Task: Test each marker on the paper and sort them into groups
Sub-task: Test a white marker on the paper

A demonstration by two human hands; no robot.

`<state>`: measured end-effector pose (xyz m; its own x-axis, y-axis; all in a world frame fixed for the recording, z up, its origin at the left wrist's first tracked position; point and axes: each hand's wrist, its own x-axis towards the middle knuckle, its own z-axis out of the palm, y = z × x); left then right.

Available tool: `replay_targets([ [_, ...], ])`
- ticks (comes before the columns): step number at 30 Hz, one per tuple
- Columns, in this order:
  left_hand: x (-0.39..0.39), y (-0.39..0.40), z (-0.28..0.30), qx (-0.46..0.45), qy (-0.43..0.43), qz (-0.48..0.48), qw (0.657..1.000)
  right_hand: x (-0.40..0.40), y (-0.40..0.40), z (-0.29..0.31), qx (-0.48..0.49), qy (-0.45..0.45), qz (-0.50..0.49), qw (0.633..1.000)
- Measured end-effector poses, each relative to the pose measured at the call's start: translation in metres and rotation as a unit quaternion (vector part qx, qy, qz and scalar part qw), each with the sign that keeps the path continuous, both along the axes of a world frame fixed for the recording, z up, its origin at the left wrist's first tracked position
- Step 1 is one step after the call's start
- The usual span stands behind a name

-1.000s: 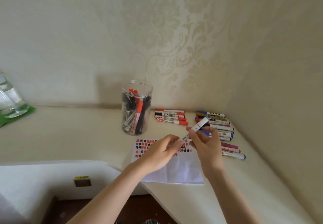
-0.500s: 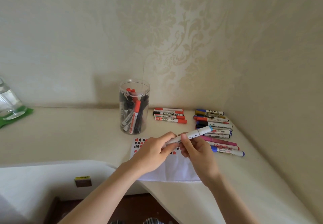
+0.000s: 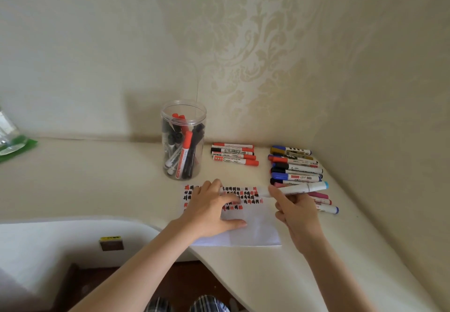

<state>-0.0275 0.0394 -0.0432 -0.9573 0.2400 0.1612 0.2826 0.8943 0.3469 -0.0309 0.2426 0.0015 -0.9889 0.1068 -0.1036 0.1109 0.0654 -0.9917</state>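
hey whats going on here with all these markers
A person is testing markers on a sheet of paper whose top is already covered in red and black scribbles. The right hand holds a white marker with a light blue end over the paper, while the left hand rests on the sheet. A clear jar holds more markers; a red-capped group and a mixed-colour group lie sorted on the table.

- Single head-worn wide-angle view, looking forward and down from above the near edge of the cream tabletop (image 3: 97,180).
- Faces a wallpapered corner, with straight lines bowed toward the frame edges.
- Close range: both forearms enter from the bottom, left hand (image 3: 209,210) and right hand (image 3: 298,210) near centre.
- No second view for overlap.
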Motion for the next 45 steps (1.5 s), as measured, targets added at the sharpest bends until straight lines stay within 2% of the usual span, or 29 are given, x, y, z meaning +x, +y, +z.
replay_targets([
  [7, -0.004, 0.001, -0.010, 0.006, 0.026, 0.022, 0.999, -0.012, -0.015, -0.003, 0.090, 0.048, 0.013, 0.995],
  [12, -0.003, 0.001, -0.012, 0.014, 0.041, 0.018, 0.999, -0.014, -0.019, -0.024, 0.188, 0.019, -0.013, 0.982],
  [39, -0.004, 0.002, -0.014, 0.022, 0.052, 0.029, 0.998, -0.016, -0.020, -0.031, 0.229, 0.041, 0.002, 0.972],
  [45, -0.003, 0.002, -0.013, 0.029, 0.048, 0.031, 0.998, -0.015, -0.019, -0.033, 0.230, 0.051, -0.020, 0.972],
])
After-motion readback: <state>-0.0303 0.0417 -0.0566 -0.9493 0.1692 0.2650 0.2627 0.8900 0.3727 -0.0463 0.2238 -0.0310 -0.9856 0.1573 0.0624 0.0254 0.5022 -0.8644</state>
